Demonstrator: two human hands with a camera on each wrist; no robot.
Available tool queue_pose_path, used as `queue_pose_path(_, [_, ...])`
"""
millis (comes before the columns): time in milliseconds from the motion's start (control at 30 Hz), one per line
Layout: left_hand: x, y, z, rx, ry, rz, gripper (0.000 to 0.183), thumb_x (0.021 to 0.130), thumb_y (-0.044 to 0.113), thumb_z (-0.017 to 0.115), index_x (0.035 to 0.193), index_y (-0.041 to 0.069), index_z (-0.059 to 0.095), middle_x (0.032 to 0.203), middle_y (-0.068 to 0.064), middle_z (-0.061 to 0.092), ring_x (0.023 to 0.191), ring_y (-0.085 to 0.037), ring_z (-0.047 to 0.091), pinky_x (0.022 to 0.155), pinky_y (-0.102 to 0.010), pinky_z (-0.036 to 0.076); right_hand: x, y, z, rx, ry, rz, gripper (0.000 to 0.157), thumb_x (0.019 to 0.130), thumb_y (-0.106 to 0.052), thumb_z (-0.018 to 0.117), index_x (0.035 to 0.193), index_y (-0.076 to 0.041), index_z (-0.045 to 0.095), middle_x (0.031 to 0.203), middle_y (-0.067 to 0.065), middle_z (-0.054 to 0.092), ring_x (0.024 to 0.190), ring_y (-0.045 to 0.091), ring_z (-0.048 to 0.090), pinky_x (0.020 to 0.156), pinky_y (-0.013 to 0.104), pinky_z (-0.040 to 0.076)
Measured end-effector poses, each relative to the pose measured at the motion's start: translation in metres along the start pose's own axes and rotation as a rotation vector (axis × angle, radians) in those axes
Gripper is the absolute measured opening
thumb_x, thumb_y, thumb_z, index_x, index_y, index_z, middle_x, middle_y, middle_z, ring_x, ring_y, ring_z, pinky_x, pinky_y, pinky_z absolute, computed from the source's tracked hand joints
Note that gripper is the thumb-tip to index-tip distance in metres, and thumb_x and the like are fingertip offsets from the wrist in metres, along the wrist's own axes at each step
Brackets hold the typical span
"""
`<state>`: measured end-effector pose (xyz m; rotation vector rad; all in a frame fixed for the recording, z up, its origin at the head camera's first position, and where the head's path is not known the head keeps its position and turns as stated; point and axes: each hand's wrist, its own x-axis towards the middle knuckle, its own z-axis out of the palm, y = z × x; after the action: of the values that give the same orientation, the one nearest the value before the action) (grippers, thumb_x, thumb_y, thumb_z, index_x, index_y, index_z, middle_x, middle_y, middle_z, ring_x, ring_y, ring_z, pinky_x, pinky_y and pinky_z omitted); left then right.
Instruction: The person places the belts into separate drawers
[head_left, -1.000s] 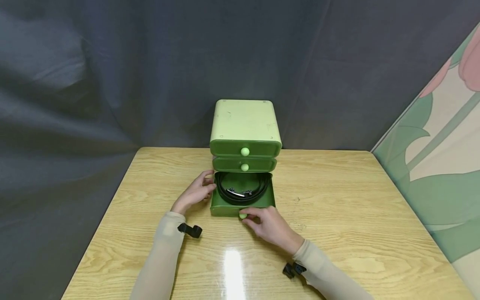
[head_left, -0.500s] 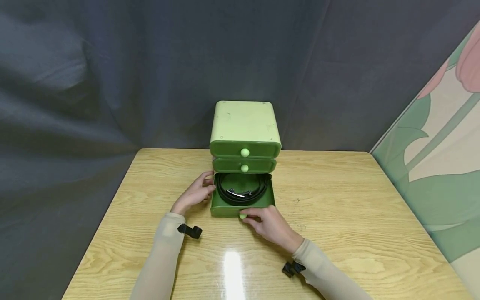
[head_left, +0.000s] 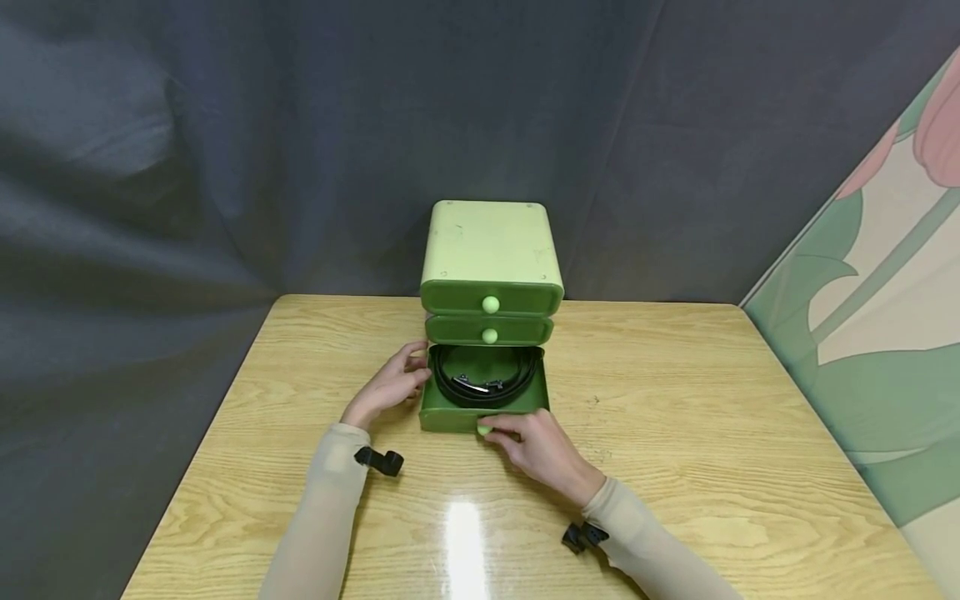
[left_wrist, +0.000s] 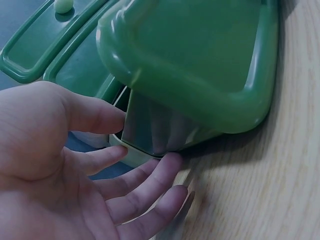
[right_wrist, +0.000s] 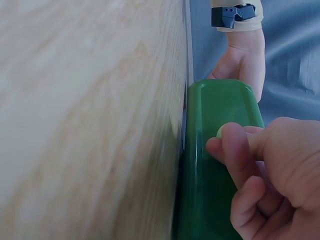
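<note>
In the head view, a light-green cabinet (head_left: pixel 491 242) with dark-green drawers stands at the table's back edge. Its bottom drawer (head_left: pixel 483 422) is pulled out, and a coiled black belt (head_left: pixel 480 398) with a silver buckle lies inside. My right hand (head_left: pixel 547 450) pinches the drawer's round pale-green knob (head_left: pixel 485 430) between thumb and fingers; the right wrist view shows this pinch close up. My left hand (head_left: pixel 390 385) touches the cabinet's lower left side beside the drawer, its fingers loosely bent, as the left wrist view (left_wrist: pixel 100 165) confirms.
Above the pulled-out drawer, the middle drawer (head_left: pixel 489 330) and the top drawer (head_left: pixel 491 297) each have a round knob. Beneath everything is a wooden table (head_left: pixel 712 442). A dark curtain (head_left: pixel 337 150) hangs behind it, with a flower-patterned cloth (head_left: pixel 892 292) at right.
</note>
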<state>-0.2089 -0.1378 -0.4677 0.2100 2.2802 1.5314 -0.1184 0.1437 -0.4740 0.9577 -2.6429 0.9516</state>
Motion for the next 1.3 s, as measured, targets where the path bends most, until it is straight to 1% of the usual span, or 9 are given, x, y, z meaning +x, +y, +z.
queue_pose_path(200, [-0.0007, 0.0004, 0.0002, -0.003, -0.006, -0.004, 0.066, 0.110, 0.017, 0.050, 0.170, 0.009, 0.023, 0.167, -0.029, 0.037, 0.124, -0.037, 0.063, 0.091, -0.038, 0.053, 0.0009, 0.0006, 0.0016, -0.006, 0.017, -0.007, 0.023, 0.092, -0.009, 0.084, 0.115, -0.012, 0.084, 0.106, 0.003, 0.083, 0.081, 0.006, 0.066, 0.069, 0.023, 0.057])
queue_pose_path(367, [-0.0012, 0.0022, 0.0003, -0.005, -0.003, -0.002, 0.066, 0.110, 0.017, 0.050, 0.169, 0.008, 0.024, 0.166, -0.030, 0.037, 0.122, -0.037, 0.063, 0.088, -0.037, 0.053, 0.0017, -0.0003, 0.0010, 0.004, 0.018, 0.009, 0.023, 0.092, -0.010, 0.084, 0.116, -0.012, 0.084, 0.106, 0.003, 0.083, 0.081, 0.006, 0.067, 0.071, 0.024, 0.059])
queue_pose_path(567, [-0.0019, 0.0037, 0.0004, 0.003, 0.003, -0.006, 0.065, 0.110, 0.016, 0.050, 0.169, 0.008, 0.024, 0.166, -0.029, 0.038, 0.125, -0.038, 0.063, 0.090, -0.038, 0.054, 0.0024, -0.0006, 0.0005, 0.006, 0.016, 0.023, 0.023, 0.093, -0.011, 0.083, 0.116, -0.013, 0.084, 0.106, 0.002, 0.083, 0.078, 0.003, 0.064, 0.068, 0.021, 0.057])
queue_pose_path(767, [-0.0022, 0.0043, 0.0007, 0.008, 0.004, -0.009, 0.065, 0.109, 0.016, 0.050, 0.169, 0.008, 0.025, 0.165, -0.029, 0.039, 0.124, -0.039, 0.064, 0.091, -0.040, 0.054, 0.0046, 0.0012, -0.0002, 0.026, 0.026, 0.035, 0.021, 0.093, -0.010, 0.083, 0.114, -0.012, 0.085, 0.102, 0.004, 0.083, 0.065, -0.002, 0.054, 0.057, 0.016, 0.047])
queue_pose_path(800, [-0.0023, 0.0044, 0.0006, 0.008, 0.002, -0.009, 0.065, 0.110, 0.017, 0.049, 0.169, 0.008, 0.025, 0.165, -0.029, 0.039, 0.124, -0.038, 0.064, 0.090, -0.039, 0.054, 0.0049, 0.0018, -0.0004, 0.033, 0.024, 0.040, 0.021, 0.093, -0.010, 0.083, 0.115, -0.012, 0.084, 0.100, 0.004, 0.083, 0.062, -0.003, 0.052, 0.055, 0.016, 0.046])
queue_pose_path(967, [-0.0016, 0.0040, 0.0011, 0.005, 0.001, -0.013, 0.064, 0.110, 0.017, 0.049, 0.169, 0.009, 0.025, 0.165, -0.029, 0.039, 0.120, -0.037, 0.064, 0.083, -0.036, 0.052, 0.0064, 0.0024, -0.0017, 0.050, 0.021, 0.058, 0.022, 0.094, -0.010, 0.082, 0.115, -0.012, 0.084, 0.099, 0.004, 0.083, 0.057, -0.005, 0.048, 0.051, 0.016, 0.044])
queue_pose_path(1033, [-0.0012, 0.0037, 0.0013, 0.002, 0.001, -0.016, 0.064, 0.110, 0.017, 0.049, 0.169, 0.009, 0.025, 0.165, -0.029, 0.039, 0.118, -0.037, 0.064, 0.081, -0.034, 0.051, 0.0070, 0.0029, -0.0014, 0.048, 0.024, 0.059, 0.022, 0.093, -0.009, 0.083, 0.115, -0.011, 0.084, 0.101, 0.005, 0.083, 0.059, -0.004, 0.049, 0.053, 0.016, 0.045])
queue_pose_path(1200, [-0.0005, 0.0032, 0.0014, -0.001, 0.006, -0.021, 0.064, 0.109, 0.017, 0.049, 0.169, 0.009, 0.026, 0.165, -0.029, 0.039, 0.115, -0.034, 0.065, 0.079, -0.033, 0.051, 0.0088, 0.0045, -0.0003, 0.037, 0.036, 0.054, 0.021, 0.093, -0.008, 0.083, 0.114, -0.011, 0.085, 0.103, 0.005, 0.084, 0.064, -0.003, 0.052, 0.056, 0.016, 0.047])
queue_pose_path(1300, [-0.0004, 0.0031, 0.0015, -0.003, 0.007, -0.023, 0.064, 0.109, 0.017, 0.049, 0.168, 0.009, 0.026, 0.165, -0.029, 0.039, 0.114, -0.033, 0.065, 0.079, -0.033, 0.051, 0.0101, 0.0051, -0.0002, 0.037, 0.038, 0.064, 0.021, 0.093, -0.009, 0.083, 0.114, -0.012, 0.085, 0.103, 0.005, 0.084, 0.060, -0.004, 0.049, 0.055, 0.016, 0.046])
